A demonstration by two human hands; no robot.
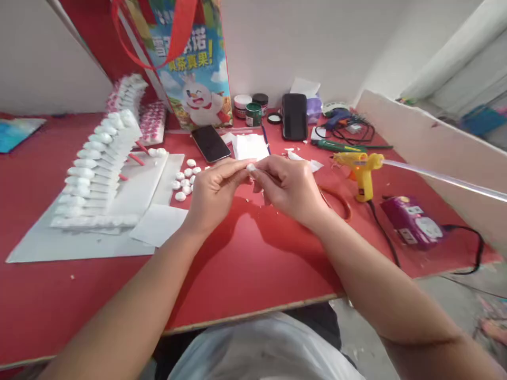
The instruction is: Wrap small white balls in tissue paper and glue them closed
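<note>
My left hand [216, 192] and my right hand [295, 184] meet above the red table, their fingertips pinched together. Between them shows a small white piece [251, 167]; its material cannot be made out, and part of it is hidden by the fingers. Just left of my left hand lies a group of small white balls [185, 182]. Folded white paper [250, 146] lies behind my fingertips. Tiny white scraps are scattered below and right of my right hand.
At left, a ridged white model [99, 158] stands on white boards [31, 245]. Behind are two phones [209, 142], paint jars [253, 113] and a printed bag [190, 68]. To the right lie a yellow glue gun [362, 171], a purple power socket [414, 219] and cables.
</note>
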